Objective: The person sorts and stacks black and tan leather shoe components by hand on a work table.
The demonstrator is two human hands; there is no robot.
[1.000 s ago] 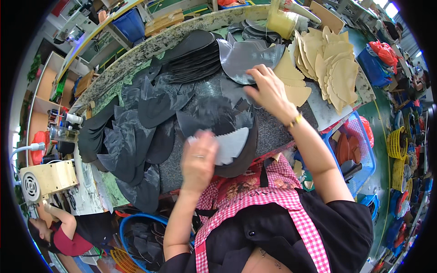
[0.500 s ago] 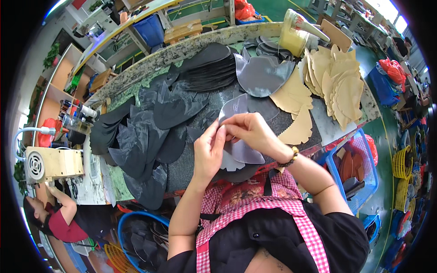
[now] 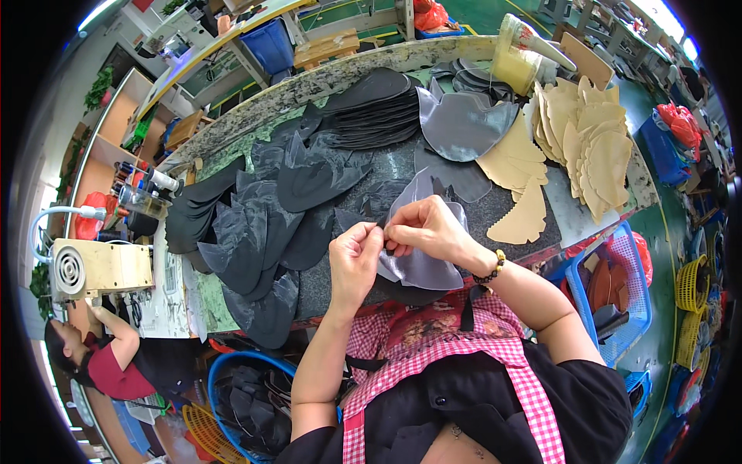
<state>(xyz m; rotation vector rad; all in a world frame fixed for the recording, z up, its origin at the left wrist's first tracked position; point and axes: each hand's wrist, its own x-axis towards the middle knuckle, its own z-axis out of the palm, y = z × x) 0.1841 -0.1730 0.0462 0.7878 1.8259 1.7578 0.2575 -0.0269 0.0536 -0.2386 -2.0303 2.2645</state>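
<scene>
A shiny grey cut piece of sheet material (image 3: 423, 270) hangs curved between my hands, over the front edge of the worktable (image 3: 386, 162). My left hand (image 3: 355, 254) pinches its left edge with thumb and fingertips. Right beside it, my right hand (image 3: 427, 230) has its fingers bent and pressed together on the same edge, nearly touching the left. A dark bit shows under the right fingertips; what it is I cannot make out. Behind my hands lies another shiny grey piece (image 3: 468, 127). To the left spread many overlapping black pieces (image 3: 309, 182), and a neat black stack (image 3: 371, 108) sits farther back.
Tan scalloped pieces (image 3: 587, 143) are piled at the right, near a yellowish glue pot (image 3: 516, 66). A blue basket (image 3: 573, 290) stands right of the table, and a blue tub (image 3: 224, 363) below left. A beige machine (image 3: 100, 267) and a co-worker (image 3: 116, 367) are at the left.
The grey piece has turned and flexed in my hands, with more of its face now showing behind the right hand. The hands stay close together; the whole view has shifted slightly.
</scene>
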